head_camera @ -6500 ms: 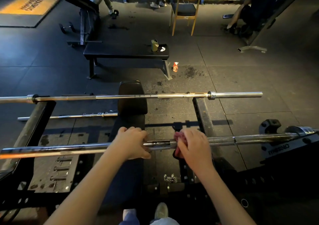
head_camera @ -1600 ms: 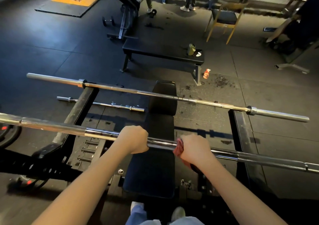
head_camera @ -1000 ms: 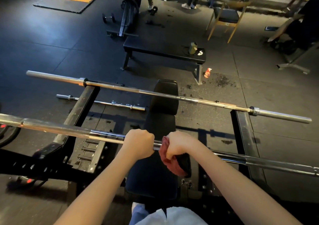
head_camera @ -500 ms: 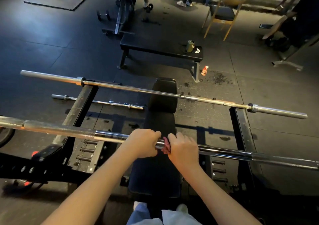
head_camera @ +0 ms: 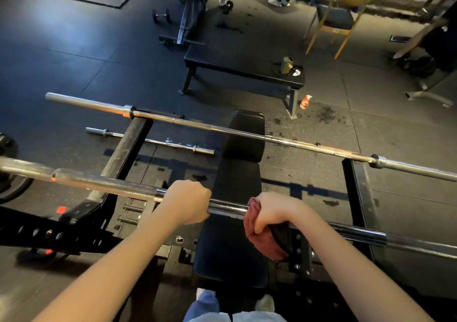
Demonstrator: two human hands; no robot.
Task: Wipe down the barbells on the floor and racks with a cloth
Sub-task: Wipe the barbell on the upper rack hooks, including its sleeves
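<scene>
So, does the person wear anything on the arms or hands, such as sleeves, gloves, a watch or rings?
Nothing that shows. The left forearm and the right forearm are bare down to the frame edge, with no sleeve in view. The left hand and the right hand have no gloves. No watch, band or ring is visible, though parts of the fingers are hidden.

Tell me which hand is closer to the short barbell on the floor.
Left. The left hand grips the racked bar close in front of the short barbell; the right hand, holding the cloth, sits farther right.
</scene>
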